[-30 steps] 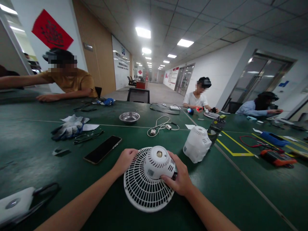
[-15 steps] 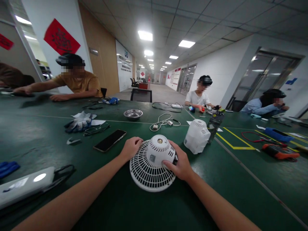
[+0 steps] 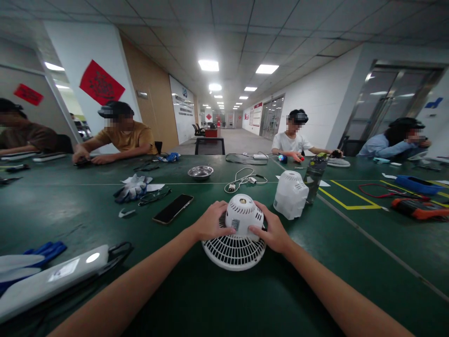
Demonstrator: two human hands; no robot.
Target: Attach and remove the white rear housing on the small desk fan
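Note:
A white fan head (image 3: 242, 213) rests on the green table, its round slatted grille (image 3: 234, 255) underneath and its motor housing on top. My left hand (image 3: 213, 222) grips the left side of the housing, thumb across the front by a small printed label. On the other side, my right hand (image 3: 271, 228) holds the housing too, its thumb on the front. The fingers of both hands are partly hidden behind the housing. Just right of it stands a translucent white plastic piece (image 3: 290, 196), beside a dark bottle (image 3: 315, 178).
Left of the fan lie a phone (image 3: 173, 208), work gloves (image 3: 132, 188) and a white device with a strap (image 3: 63, 276). Farther back are a metal bowl (image 3: 200, 172) and a coiled white cable (image 3: 242, 180). An orange-and-black meter (image 3: 419, 209) lies at right. Several people sit around the table.
My left hand has moved from the grille's rim onto the motor housing. My right hand keeps its hold. The view has shifted, and the person at far left now shows more.

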